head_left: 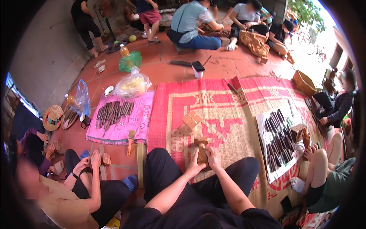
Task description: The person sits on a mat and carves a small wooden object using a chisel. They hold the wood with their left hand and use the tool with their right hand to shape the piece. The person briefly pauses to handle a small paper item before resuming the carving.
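Observation:
Between my bent knees, my left hand point(195, 165) is closed round the side of a small brown wood carving point(201, 158). My right hand point(214, 157) has its fingers curled against the other side; whether a small tool sits in them is hidden. The carving's wider flat end point(200, 141) points away from me. Just beyond it on the mat lies a pale wooden block point(191, 120) with a grooved square face, beside a rounded wooden piece point(187, 131).
A red and straw mat point(228, 110) spreads ahead. Carving tools point(114, 113) lie on a pink cloth at left, more tools point(280, 137) on a white cloth at right. A brush point(130, 143) lies near my left knee. People sit close on both sides.

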Tool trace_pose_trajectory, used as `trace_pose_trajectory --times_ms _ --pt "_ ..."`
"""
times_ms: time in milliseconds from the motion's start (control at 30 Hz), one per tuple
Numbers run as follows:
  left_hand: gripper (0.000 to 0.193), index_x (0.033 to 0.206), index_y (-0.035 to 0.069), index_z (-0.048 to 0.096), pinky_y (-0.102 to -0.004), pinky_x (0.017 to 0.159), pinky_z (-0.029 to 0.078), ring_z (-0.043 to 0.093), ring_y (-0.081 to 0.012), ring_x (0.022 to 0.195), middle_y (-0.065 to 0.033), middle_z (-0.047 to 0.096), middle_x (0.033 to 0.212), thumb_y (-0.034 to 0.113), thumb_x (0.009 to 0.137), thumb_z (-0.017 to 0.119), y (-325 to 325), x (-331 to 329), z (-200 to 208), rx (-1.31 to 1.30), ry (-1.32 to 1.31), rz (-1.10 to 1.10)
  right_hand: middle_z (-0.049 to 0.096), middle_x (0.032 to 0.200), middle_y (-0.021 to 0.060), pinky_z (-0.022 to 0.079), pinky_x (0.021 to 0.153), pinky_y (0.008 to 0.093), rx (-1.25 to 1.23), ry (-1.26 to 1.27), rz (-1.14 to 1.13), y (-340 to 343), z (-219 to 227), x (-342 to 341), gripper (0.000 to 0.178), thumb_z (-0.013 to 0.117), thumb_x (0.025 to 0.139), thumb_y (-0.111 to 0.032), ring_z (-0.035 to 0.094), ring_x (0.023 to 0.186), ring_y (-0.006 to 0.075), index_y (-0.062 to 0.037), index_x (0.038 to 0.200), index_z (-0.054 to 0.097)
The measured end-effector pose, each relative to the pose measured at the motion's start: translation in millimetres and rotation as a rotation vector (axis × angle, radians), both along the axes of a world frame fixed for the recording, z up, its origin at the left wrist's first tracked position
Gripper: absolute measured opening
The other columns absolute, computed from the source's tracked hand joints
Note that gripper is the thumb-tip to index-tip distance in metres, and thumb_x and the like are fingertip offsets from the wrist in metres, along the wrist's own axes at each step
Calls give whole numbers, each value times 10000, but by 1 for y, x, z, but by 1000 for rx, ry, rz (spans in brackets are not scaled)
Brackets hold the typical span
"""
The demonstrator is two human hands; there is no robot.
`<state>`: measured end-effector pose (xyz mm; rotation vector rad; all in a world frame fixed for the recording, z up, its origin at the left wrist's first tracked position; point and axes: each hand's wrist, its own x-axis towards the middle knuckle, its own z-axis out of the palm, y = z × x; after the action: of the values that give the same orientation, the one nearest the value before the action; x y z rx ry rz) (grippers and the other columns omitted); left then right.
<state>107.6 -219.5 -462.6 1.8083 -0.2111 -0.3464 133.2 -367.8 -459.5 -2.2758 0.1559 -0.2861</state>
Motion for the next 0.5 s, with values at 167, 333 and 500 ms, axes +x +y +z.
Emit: trace_pose_trajectory --times_ms 167,333,500 --pt "1007 1460 56 130 -402 1094 255 277 -350 1343 -238 269 1440 304 709 753 -3 3 1 26 -67 2 650 862 140 480 706 416 40 145 -21 -5 11 -24 160 602 841 -205 633 820 314 -126 977 633" --pt "992 1458 51 128 -393 1094 257 275 -333 1345 -233 264 1441 291 721 747 -4 17 11 -6 -23 -13 638 831 145 471 680 407 40 -24 -47 -7 0 16 175 610 836 -211 625 793 305 -118 983 629" --pt "997 1458 47 125 -388 1103 235 245 -314 1358 -226 240 1451 269 713 750 -5 17 17 -23 -5 -10 641 822 162 481 692 384 144 61 19 -7 13 -17 188 612 848 -221 637 784 303 -96 987 628"
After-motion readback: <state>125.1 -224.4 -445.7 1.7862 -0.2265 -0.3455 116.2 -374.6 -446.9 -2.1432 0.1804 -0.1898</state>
